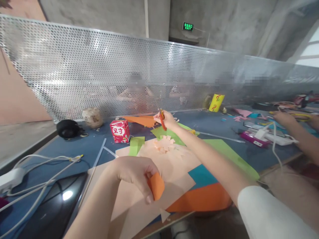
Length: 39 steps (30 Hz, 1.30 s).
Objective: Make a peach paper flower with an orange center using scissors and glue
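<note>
My left hand point(137, 174) pinches a small piece of orange paper point(157, 186), curved and with one rounded edge, above pale peach sheets point(142, 202). Farther off, my right hand point(169, 120) is closed around a pair of scissors point(162, 121) with orange handles; the blades point up and away, apart from the orange piece. Below that wrist, a fringed pale paper flower point(164, 143) lies on the peach paper. Green paper point(220, 152), a blue sheet point(202, 176) and a large orange sheet point(199, 198) lie to the right. Behind the flower is a folded orange sheet point(142, 120).
A red box point(120, 131), a beige roll point(92, 117) and a yellow pack point(216, 103) stand before the perforated metal divider point(99, 66). White cables point(42, 179) and a dark glossy tablet-like slab point(52, 207) lie at left. A co-worker's arm point(296, 127) reaches in at right.
</note>
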Each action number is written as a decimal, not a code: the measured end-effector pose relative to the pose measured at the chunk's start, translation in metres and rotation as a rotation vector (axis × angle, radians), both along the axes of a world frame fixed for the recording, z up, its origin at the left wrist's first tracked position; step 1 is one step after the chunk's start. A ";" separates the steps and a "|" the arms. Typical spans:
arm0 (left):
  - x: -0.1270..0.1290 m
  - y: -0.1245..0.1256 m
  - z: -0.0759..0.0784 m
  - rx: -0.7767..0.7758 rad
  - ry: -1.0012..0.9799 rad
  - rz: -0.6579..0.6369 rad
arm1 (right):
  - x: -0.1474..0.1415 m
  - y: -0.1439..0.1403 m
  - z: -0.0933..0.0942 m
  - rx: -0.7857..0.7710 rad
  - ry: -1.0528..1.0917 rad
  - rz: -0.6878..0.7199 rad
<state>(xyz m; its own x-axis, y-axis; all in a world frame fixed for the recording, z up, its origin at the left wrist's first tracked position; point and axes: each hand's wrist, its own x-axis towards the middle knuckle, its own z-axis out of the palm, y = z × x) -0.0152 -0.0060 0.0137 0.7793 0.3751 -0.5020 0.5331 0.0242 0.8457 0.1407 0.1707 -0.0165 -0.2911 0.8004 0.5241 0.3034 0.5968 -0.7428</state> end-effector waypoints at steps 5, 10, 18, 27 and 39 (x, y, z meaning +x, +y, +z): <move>-0.001 0.002 -0.006 -0.026 0.050 -0.022 | 0.034 -0.029 0.007 -0.152 0.060 0.114; 0.007 0.006 -0.007 0.115 0.022 -0.001 | 0.055 -0.061 -0.002 -0.298 0.047 0.190; 0.011 0.019 -0.013 0.449 -0.063 0.501 | 0.060 -0.083 0.007 -0.399 -0.016 0.386; 0.004 0.040 -0.032 0.506 -0.200 0.962 | 0.050 -0.073 0.019 -0.496 -0.006 0.335; 0.026 0.035 -0.040 0.558 -0.132 0.856 | 0.050 -0.107 -0.019 -0.566 0.106 0.257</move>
<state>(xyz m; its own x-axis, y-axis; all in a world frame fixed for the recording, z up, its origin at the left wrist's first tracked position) 0.0108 0.0293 -0.0265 0.1772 0.9840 -0.0161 0.4238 -0.0615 0.9037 0.1904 0.0641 -0.0352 -0.4808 0.8735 0.0764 0.1102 0.1467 -0.9830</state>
